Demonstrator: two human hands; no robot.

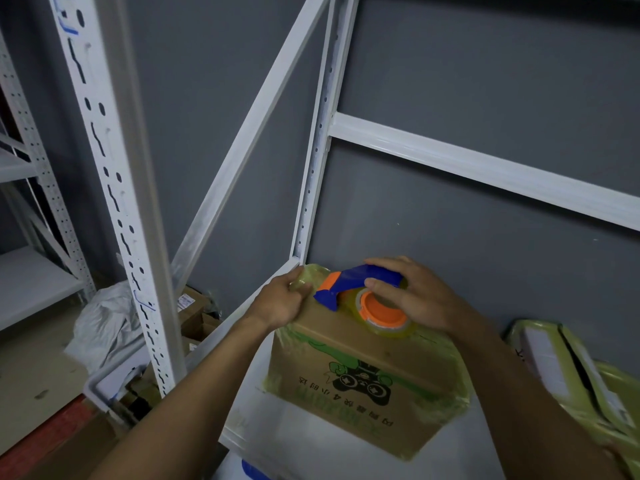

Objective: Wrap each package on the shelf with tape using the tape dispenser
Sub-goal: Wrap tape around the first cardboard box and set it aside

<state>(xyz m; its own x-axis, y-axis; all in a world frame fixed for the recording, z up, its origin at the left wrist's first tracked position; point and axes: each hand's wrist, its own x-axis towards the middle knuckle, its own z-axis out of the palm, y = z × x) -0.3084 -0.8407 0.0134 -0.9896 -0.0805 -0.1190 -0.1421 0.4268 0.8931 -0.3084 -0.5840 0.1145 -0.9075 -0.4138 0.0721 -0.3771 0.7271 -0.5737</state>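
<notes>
A brown cardboard box [356, 372] with a green and black print stands on the white shelf [311, 452], its edges covered in yellowish tape. On its top lies a blue and orange tape dispenser [349, 289] with a roll of clear tape. My right hand [412, 296] grips the dispenser's blue handle from above. My left hand [282, 299] holds the box's top left corner, fingers curled over the taped edge. A second, tape-wrapped package [581, 375] lies to the right on the same shelf.
White shelf uprights [114, 188] and a diagonal brace [249, 133] stand left of the box, with a crossbeam [485, 168] behind it before a grey wall. Below left, on the floor, lie a white plastic bag [104, 323] and cardboard boxes [194, 310].
</notes>
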